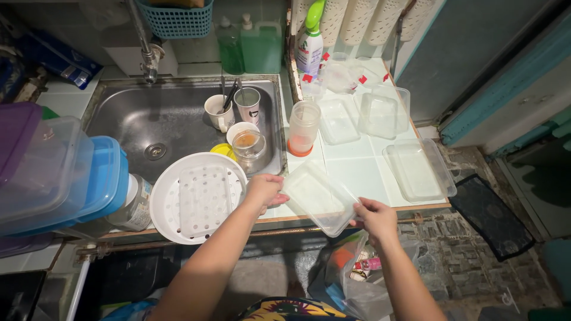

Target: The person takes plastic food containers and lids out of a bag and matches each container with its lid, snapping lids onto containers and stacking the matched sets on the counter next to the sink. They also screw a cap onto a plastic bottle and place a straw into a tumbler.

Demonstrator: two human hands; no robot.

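I hold a clear rectangular plastic container [320, 197] with both hands over the front edge of the white tiled counter [357, 172]. My left hand [263, 191] grips its left end, close to the sink's rim. My right hand [375, 219] grips its lower right corner, just past the counter's edge. The container looks empty and is tilted.
A steel sink [172, 116] holds two mugs [233, 110], a glass jar [248, 145] and a white perforated round tray [199, 197]. Clear containers [416, 169], lids and a jar [303, 126] lie on the counter. Stacked tubs [56, 178] stand at left. A plastic bag [357, 273] sits on the floor.
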